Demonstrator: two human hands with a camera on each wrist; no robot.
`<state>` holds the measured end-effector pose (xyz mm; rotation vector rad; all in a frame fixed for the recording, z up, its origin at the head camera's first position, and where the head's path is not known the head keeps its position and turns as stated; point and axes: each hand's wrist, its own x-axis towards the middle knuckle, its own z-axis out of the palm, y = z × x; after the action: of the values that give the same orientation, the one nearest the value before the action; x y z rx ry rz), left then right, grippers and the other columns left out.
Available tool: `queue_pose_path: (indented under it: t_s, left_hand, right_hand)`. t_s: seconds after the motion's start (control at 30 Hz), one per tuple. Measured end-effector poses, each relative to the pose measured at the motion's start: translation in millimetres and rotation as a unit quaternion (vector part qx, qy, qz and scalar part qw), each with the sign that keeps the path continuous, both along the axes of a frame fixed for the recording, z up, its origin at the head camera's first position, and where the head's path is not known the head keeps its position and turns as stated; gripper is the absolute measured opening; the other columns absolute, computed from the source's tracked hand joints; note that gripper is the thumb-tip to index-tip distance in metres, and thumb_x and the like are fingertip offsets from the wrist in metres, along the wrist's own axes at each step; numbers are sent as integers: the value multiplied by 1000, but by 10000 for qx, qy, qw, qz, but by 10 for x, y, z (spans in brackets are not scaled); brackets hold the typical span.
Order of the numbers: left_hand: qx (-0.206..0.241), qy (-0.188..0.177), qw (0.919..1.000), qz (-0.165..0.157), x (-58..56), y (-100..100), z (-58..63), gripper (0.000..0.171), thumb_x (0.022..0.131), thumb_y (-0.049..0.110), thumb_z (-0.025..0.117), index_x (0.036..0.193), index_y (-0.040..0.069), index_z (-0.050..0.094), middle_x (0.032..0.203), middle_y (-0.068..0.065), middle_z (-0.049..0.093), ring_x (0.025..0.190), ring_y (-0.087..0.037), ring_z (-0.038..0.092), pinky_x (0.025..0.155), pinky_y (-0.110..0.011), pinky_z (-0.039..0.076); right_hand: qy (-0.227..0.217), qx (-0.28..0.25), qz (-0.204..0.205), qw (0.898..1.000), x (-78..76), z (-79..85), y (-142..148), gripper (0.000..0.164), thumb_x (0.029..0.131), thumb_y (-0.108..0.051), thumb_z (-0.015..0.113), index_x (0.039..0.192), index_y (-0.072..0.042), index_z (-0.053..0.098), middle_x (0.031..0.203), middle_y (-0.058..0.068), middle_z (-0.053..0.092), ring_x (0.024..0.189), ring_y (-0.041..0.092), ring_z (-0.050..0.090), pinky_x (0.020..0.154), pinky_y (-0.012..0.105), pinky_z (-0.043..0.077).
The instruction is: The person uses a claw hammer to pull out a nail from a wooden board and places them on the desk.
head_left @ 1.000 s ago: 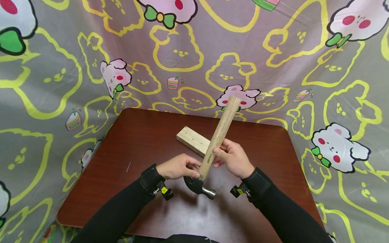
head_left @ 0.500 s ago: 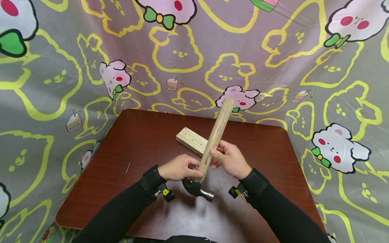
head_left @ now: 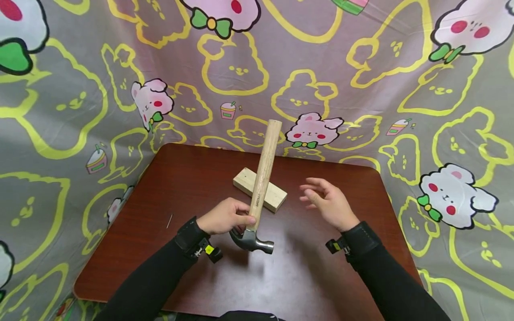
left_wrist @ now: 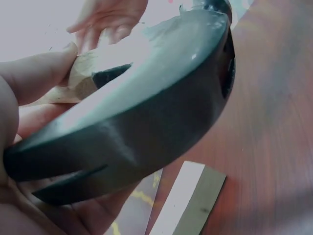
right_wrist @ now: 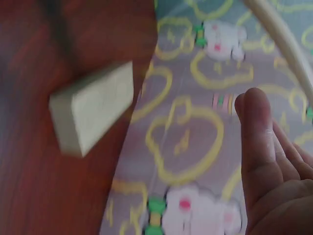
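My left hand [head_left: 226, 216] grips a claw hammer [head_left: 263, 178] low on its wooden handle, right by the head. The handle points up and away, and the dark steel head hangs lowest, its round face toward the right. In the left wrist view the curved claw [left_wrist: 146, 117] fills the middle, its split tips close against the palm. My right hand [head_left: 331, 203] is apart from the hammer on the right, fingers loosely extended and holding nothing. Behind the handle a pale wooden block [head_left: 275, 196] lies on the table, partly covered by it in the head view.
A thin nail [head_left: 170, 220] lies on the left part of the brown table [head_left: 192, 178]. Patterned cloth [head_left: 241, 58] with cartoon animals hangs around the table's back and sides. Each wrist wears a black strap with a small camera.
My right hand has let go of the hammer handle and moved right. The hammer, now in the left hand alone, has swung more upright and shifted slightly left.
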<state>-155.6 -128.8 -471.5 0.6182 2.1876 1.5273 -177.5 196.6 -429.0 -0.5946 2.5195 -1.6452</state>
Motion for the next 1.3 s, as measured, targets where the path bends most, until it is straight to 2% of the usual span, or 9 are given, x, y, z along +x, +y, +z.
queue_pose_path:
  t_s: [0.17,0.4,0.57,0.7,0.77,0.87,0.93,1.1,1.3]
  left_hand:
    - [-145,-102,9996,198,-21,-183,-70,18,88,26,73,94,9,75,72,-4,68,59,-18,63,56,-37,56]
    - [-181,-451,9976,488,3,-480,-316,20,88,23,73,90,3,73,69,-10,65,55,-19,61,52,-36,55]
    - [-197,-754,9941,758,12,-660,-483,24,89,22,72,89,-1,71,64,-9,62,52,-18,60,49,-36,54]
    - [-251,-1005,9907,881,11,-798,-628,24,90,22,71,89,-3,70,60,-8,61,50,-18,59,48,-37,54]
    - [-299,-1126,9889,925,13,-863,-721,24,90,21,70,89,-3,70,59,-8,60,49,-17,58,47,-36,54]
    - [-364,-1298,9857,1009,24,-936,-848,24,91,21,70,88,-3,70,59,-8,59,47,-17,58,47,-35,54]
    - [-350,-1432,9835,1052,33,-983,-929,24,91,20,69,89,-3,70,60,-7,58,47,-16,58,47,-34,54]
    - [-247,-1705,9789,1103,38,-1064,-1032,24,93,17,67,92,-7,68,64,-6,59,47,-16,58,47,-31,53]
    - [-314,-1757,9777,1107,-9,-1105,-1094,28,93,18,66,94,-10,68,67,-7,62,46,-13,57,45,-26,50]
  right_hand:
    - [442,758,-1106,9900,-134,6,638,53,100,-38,53,140,-4,47,129,16,59,101,32,66,73,30,56]
    - [506,2107,-2114,9531,-256,-24,1310,63,101,-47,44,142,1,44,133,28,52,117,48,51,84,59,46]
    - [485,2378,-2426,9393,-230,-62,1572,60,102,-44,43,135,5,49,124,32,55,111,50,51,82,61,44]
    - [558,2292,-2810,9303,-231,-73,1712,56,102,-42,45,129,6,56,116,31,60,103,44,57,75,47,48]
    - [471,2196,-2952,9287,-237,-76,1781,56,101,-43,46,129,5,57,114,29,62,89,27,64,69,36,49]
    - [275,2133,-3039,9281,-234,-65,1870,59,100,-45,46,130,5,56,114,29,62,74,3,59,59,22,46]
    - [207,2183,-3039,9271,-226,-58,1918,59,100,-45,45,130,5,55,113,29,63,72,-2,55,57,22,45]
    - [152,2378,-3064,9216,-199,-38,1977,58,101,-44,44,127,6,56,108,29,64,76,17,62,56,28,46]
    - [217,2327,-3087,9220,-178,6,2005,61,100,-47,46,124,8,58,105,29,65,64,-7,53,54,24,45]
